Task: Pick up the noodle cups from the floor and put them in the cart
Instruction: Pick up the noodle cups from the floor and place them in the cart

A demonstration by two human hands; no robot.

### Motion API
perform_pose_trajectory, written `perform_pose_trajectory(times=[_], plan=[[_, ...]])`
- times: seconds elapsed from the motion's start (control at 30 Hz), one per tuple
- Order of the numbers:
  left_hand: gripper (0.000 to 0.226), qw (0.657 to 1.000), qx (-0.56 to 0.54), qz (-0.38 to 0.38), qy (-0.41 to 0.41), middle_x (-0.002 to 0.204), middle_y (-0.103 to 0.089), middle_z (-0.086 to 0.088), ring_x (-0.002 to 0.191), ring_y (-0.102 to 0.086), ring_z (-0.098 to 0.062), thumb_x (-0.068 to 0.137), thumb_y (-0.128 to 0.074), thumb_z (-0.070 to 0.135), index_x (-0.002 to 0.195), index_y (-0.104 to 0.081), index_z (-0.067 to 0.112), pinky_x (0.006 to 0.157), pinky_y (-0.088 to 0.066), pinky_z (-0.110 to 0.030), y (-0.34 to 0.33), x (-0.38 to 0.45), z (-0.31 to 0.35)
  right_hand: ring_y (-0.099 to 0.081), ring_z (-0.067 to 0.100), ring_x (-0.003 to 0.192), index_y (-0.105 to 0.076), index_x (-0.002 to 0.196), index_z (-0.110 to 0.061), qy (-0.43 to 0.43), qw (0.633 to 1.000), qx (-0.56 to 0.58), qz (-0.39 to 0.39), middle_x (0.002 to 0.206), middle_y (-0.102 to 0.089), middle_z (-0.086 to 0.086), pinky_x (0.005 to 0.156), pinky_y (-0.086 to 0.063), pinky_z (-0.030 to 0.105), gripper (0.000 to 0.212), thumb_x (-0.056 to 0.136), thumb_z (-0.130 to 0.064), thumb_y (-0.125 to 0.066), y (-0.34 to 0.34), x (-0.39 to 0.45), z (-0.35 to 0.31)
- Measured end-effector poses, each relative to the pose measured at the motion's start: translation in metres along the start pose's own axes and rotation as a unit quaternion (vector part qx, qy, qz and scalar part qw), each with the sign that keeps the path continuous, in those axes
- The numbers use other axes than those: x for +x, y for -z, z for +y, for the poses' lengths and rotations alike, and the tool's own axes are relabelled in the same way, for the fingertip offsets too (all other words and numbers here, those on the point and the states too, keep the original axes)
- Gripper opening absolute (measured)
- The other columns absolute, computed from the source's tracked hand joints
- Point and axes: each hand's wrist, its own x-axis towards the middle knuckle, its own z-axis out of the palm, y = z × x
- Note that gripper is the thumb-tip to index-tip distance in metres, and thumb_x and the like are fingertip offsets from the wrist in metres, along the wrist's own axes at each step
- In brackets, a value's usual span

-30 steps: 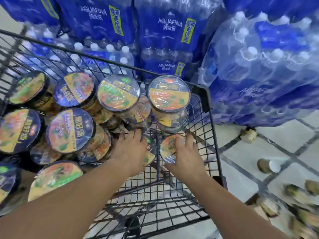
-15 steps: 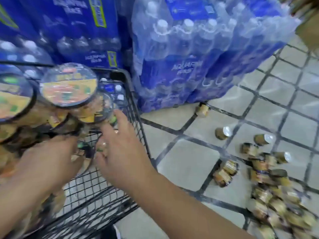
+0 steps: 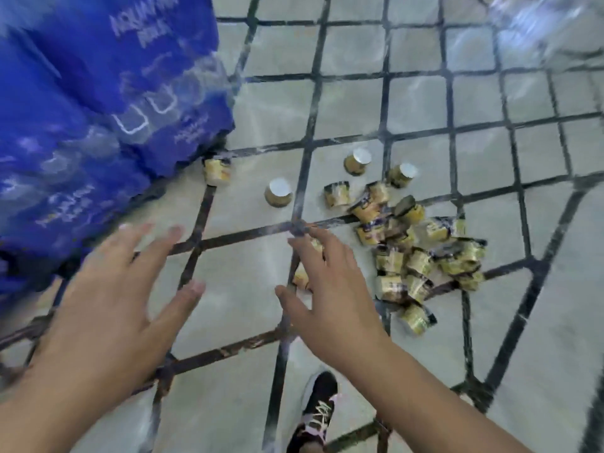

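Reaching for the next noodle cups

Both my left hand [image 3: 108, 289] and right hand [image 3: 330, 295] are empty, fingers spread; I'd take the cups nearest my right fingertips first, then the noodle cup pile [image 3: 421, 253] on the tiled floor [image 3: 415, 103].

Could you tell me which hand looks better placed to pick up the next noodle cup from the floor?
Probably the right hand: it is open and reaches toward the pile of noodle cups. The left hand, also open, is beside the blue water packs.
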Motion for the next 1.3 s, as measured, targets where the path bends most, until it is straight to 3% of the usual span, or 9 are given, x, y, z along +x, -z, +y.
perform_pose_trajectory(times=[0.1,0.27,0.4,0.57,0.73,0.87,1.03,1.13,1.3], plan=[[0.072,0.996,0.039,-0.074,0.003,0.152,-0.049,-0.007,0.139,-0.044,-0.031,0.091,-0.045,0.069,0.151,-0.047,0.029,0.111,-0.04,-0.054,-0.03,0.037,0.106,-0.023,0.024,0.151,-0.035,0.157,-0.031,-0.051,0.998,-0.023,-0.017,0.165,-0.025,0.0,0.121,-0.032,0.044,0.062,0.102,-0.051,-0.054,0.035,-0.005,0.093],[0.072,0.978,0.028,-0.204,-0.02,0.161,-0.039,0.005,0.146,-0.035,-0.02,0.093,-0.057,0.064,0.157,-0.038,0.036,0.119,-0.034,-0.043,-0.124,0.09,0.171,-0.028,0.026,0.149,-0.033,0.156,-0.033,-0.173,0.983,-0.013,-0.059,0.164,-0.025,-0.002,0.118,-0.038,0.045,0.062,0.101,-0.052,-0.056,0.06,-0.009,0.222],[0.065,0.956,-0.05,-0.288,0.017,0.156,-0.042,0.009,0.142,-0.039,-0.017,0.094,-0.066,0.053,0.152,-0.042,0.038,0.11,-0.037,-0.036,-0.192,0.124,0.211,-0.037,0.023,0.142,-0.04,0.152,-0.033,-0.284,0.955,0.013,-0.078,0.155,-0.036,-0.004,0.111,-0.045,0.041,0.059,0.099,-0.049,-0.06,0.056,-0.021,0.31],[0.064,0.931,-0.11,-0.348,0.008,0.15,-0.047,0.007,0.137,-0.046,-0.017,0.09,-0.071,0.049,0.147,-0.047,0.035,0.106,-0.042,-0.037,-0.282,0.166,0.273,-0.049,0.026,0.132,-0.046,0.15,-0.03,-0.448,0.885,0.087,-0.091,0.145,-0.045,0.001,0.1,-0.048,0.039,0.06,0.095,-0.045,-0.066,0.029,-0.036,0.415],[0.06,0.913,-0.082,-0.4,-0.012,0.146,-0.049,0.002,0.135,-0.048,-0.021,0.09,-0.071,0.054,0.142,-0.047,0.037,0.094,-0.039,-0.035,-0.398,0.191,0.342,-0.062,0.034,0.115,-0.05,0.146,-0.024,-0.576,0.787,0.193,-0.107,0.134,-0.047,0.01,0.098,-0.052,0.041,0.072,0.084,-0.049,-0.077,-0.043,-0.05,0.518],[0.063,0.889,-0.125,-0.439,0.026,0.136,-0.049,0.002,0.122,-0.05,-0.017,0.088,-0.076,0.052,0.142,-0.05,0.03,0.091,-0.039,-0.035,-0.519,0.198,0.401,-0.065,0.037,0.108,-0.051,0.145,-0.018,-0.59,0.761,0.252,-0.097,0.12,-0.044,0.008,0.096,-0.057,0.047,0.088,0.07,-0.052,-0.082,-0.115,-0.042,0.599],[0.08,0.864,-0.164,-0.467,0.091,0.135,-0.054,-0.001,0.119,-0.057,-0.024,0.081,-0.085,0.048,0.145,-0.042,0.024,0.101,-0.052,-0.047,-0.681,0.191,0.447,-0.055,0.041,0.124,-0.036,0.155,-0.024,-0.596,0.754,0.262,-0.08,0.144,-0.037,0.013,0.102,-0.052,0.048,0.099,0.072,-0.053,-0.082,-0.193,-0.028,0.68],[0.093,0.883,-0.108,-0.453,0.056,0.13,-0.046,-0.007,0.112,-0.05,-0.027,0.081,-0.084,0.048,0.151,-0.029,0.02,0.094,-0.05,-0.042,-0.749,0.181,0.456,-0.051,0.042,0.13,-0.028,0.159,-0.025,-0.6,0.745,0.282,-0.078,0.148,-0.033,0.013,0.106,-0.05,0.05,0.107,0.073,-0.056,-0.084,-0.235,-0.032,0.708],[0.078,0.934,-0.019,-0.356,0.001,0.127,-0.041,-0.017,0.101,-0.051,-0.04,0.078,-0.084,0.048,0.131,-0.028,0.03,0.078,-0.044,-0.042,-0.81,0.162,0.45,-0.061,0.028,0.121,-0.034,0.155,-0.022,-0.597,0.708,0.377,-0.028,0.141,-0.05,0.009,0.097,-0.056,0.041,0.109,0.068,-0.051,-0.092,-0.281,-0.045,0.724]])
